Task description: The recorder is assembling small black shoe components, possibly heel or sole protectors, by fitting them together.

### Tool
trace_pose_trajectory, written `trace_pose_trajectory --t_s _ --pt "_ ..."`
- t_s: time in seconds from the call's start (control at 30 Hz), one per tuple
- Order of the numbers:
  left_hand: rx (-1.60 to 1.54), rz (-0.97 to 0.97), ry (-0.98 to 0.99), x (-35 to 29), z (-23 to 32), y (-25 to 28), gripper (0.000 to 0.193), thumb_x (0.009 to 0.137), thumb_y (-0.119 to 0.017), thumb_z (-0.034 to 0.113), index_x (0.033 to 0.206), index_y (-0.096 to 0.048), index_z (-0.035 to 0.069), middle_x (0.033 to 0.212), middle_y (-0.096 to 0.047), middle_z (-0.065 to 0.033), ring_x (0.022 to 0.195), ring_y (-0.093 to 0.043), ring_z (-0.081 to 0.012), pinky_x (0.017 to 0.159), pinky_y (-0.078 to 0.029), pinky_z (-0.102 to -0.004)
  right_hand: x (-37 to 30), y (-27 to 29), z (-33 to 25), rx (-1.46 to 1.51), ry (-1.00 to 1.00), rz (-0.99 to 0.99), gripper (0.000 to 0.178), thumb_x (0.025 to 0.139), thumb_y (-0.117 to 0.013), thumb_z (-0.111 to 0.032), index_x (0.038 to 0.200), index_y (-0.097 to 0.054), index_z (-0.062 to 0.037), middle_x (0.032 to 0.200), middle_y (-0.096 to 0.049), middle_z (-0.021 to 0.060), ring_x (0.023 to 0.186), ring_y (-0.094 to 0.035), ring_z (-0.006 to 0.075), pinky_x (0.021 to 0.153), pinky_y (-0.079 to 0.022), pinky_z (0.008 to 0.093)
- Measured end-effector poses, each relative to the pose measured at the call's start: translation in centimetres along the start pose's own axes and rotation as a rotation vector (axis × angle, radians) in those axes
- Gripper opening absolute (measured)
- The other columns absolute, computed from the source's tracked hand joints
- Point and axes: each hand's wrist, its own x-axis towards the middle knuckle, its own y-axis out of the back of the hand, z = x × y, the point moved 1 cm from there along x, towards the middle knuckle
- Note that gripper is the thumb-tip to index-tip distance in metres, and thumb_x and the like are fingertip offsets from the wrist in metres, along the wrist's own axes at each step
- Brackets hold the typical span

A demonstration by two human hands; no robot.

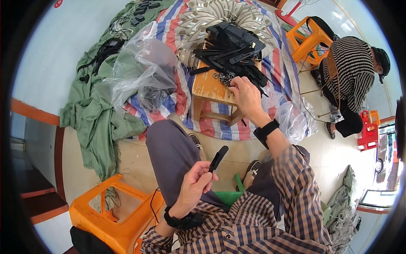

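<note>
Head: left hand [195, 183] pinches black strap piece [218, 158] | right hand [248, 98] at small metal parts [224, 79], wooden stool [204, 86] near edge, grip unclear | black straps [234, 55] heaped toward far edge: seemingly much left, finished pieces indistinguishable

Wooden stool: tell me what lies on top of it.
A heap of black straps and, at the right hand, small metal pieces. The heap covers whatever lies beneath it.

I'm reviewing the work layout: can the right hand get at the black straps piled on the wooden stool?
Most likely yes: the right hand is over the near end of the wooden stool, close beside the black straps, and nothing visible blocks the way.
</note>
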Motion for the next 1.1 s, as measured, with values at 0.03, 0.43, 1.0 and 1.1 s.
trace_pose_trajectory --t_s 0.03,0.43,1.0,1.1 --pt "0.002 0.000 -0.001 0.0 0.0 -0.1 0.021 0.093 -0.047 0.008 0.114 -0.050 0.002 0.084 -0.058 -0.0033 0.059 -0.044 -0.0063 0.052 -0.035 -0.0184 0.1 0.1 0.1 0.002 0.001 0.002 0.011 0.082 -0.060 -0.015 0.088 -0.056 -0.0066 0.086 -0.056 0.0118 0.080 -0.059 0.0327 0.067 -0.047 0.0414" --pt "-0.033 0.050 0.009 -0.9 -0.9 -1.2 0.020 0.092 -0.048 0.008 0.111 -0.051 0.002 0.085 -0.058 -0.0038 0.064 -0.049 -0.0088 0.057 -0.039 -0.0212 -0.6 2.5 1.3 1.150 -0.593 -0.181 0.016 0.086 -0.060 -0.015 0.092 -0.059 -0.0002 0.082 -0.064 0.0060 0.059 -0.057 0.0081 0.058 -0.051 0.0241" --pt "0.502 -0.071 -0.259 -4.0 0.6 -8.3 0.037 0.091 -0.044 0.002 0.129 -0.041 0.003 0.087 -0.057 -0.0075 0.057 -0.049 -0.0063 0.051 -0.041 -0.0181 -22.7 13.4 -4.6 1.877 -0.608 -0.298 0.015 0.091 -0.057 -0.013 0.101 -0.055 -0.0029 0.089 -0.065 0.0123 0.053 -0.052 0.0086 0.052 -0.049 0.0256" --pt "0.603 -0.102 -0.186 -5.2 0.6 -9.8 0.038 0.090 -0.041 -0.001 0.127 -0.043 0.003 0.085 -0.057 -0.0073 0.058 -0.051 -0.0066 0.050 -0.042 -0.0186 -24.1 13.6 -5.2 1.908 -0.554 -0.225 0.015 0.091 -0.057 -0.013 0.101 -0.056 -0.0027 0.088 -0.065 0.0124 0.055 -0.054 0.0083 0.053 -0.049 0.0245"
